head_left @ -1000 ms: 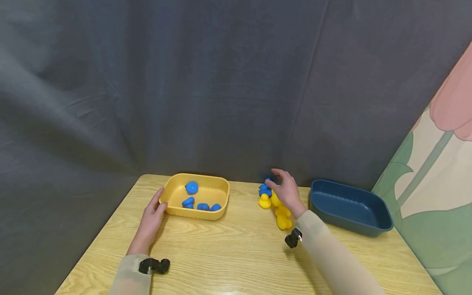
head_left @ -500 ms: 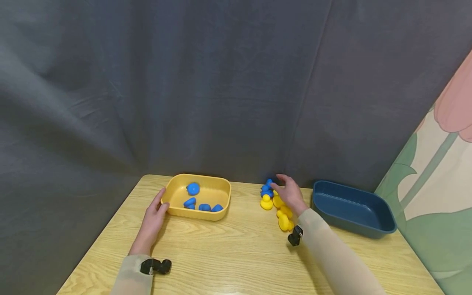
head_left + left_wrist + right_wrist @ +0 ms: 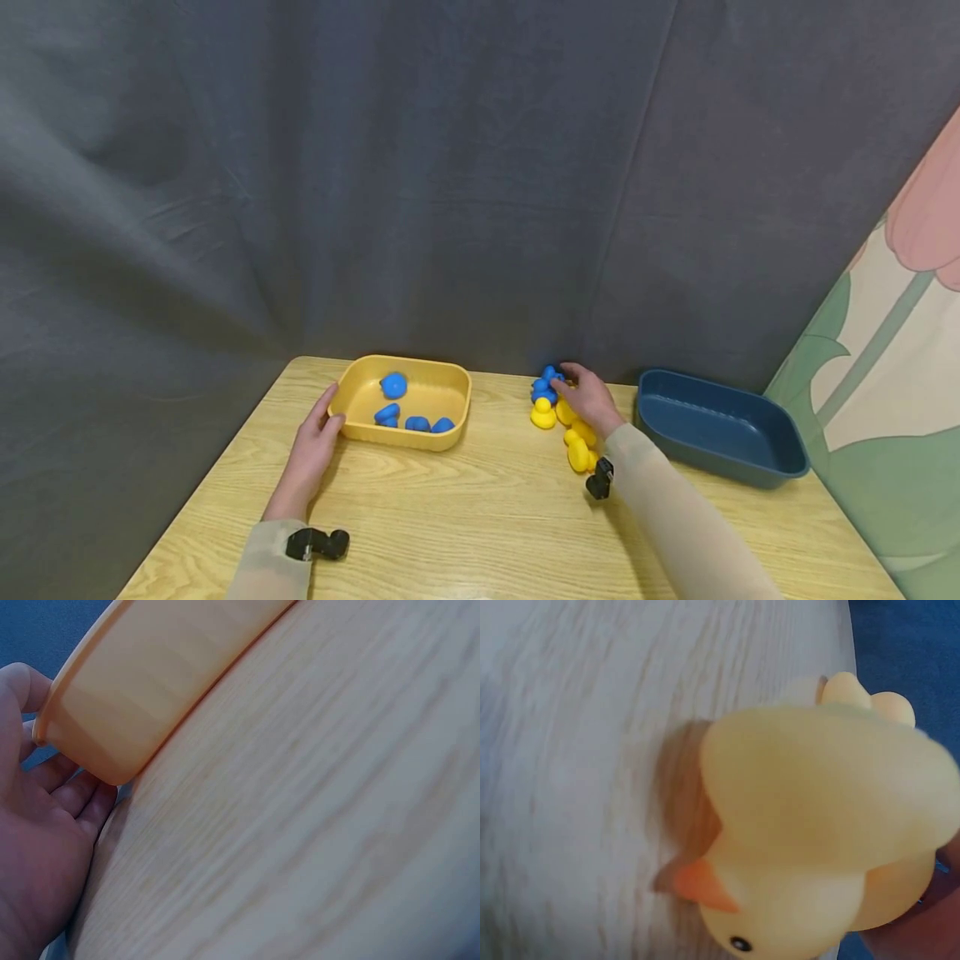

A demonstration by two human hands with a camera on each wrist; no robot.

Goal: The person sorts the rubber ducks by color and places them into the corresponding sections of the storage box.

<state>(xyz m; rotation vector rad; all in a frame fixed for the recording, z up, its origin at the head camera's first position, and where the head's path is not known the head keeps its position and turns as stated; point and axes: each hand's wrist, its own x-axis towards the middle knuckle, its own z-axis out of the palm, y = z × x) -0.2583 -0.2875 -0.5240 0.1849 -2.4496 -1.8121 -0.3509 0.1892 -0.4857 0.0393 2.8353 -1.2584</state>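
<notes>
In the head view my left hand holds the left end of a yellow bin, thumb at its near corner. The left wrist view shows curled fingers against the bin wall. Several blue rubber ducks lie inside the bin. My right hand reaches over the duck pile, its thumb and index finger around a blue rubber duck at the back. Close to the right wrist camera, a yellow rubber duck with an orange beak hides most of that hand.
Several yellow rubber ducks lie below the right hand and wrist. A dark blue bin stands to the right of the forearm. The wooden table ends at a grey curtain behind.
My right hand has lowered onto the blue duck at the back of the pile, finger and thumb coming around it. My left hand stays on the yellow bin.
</notes>
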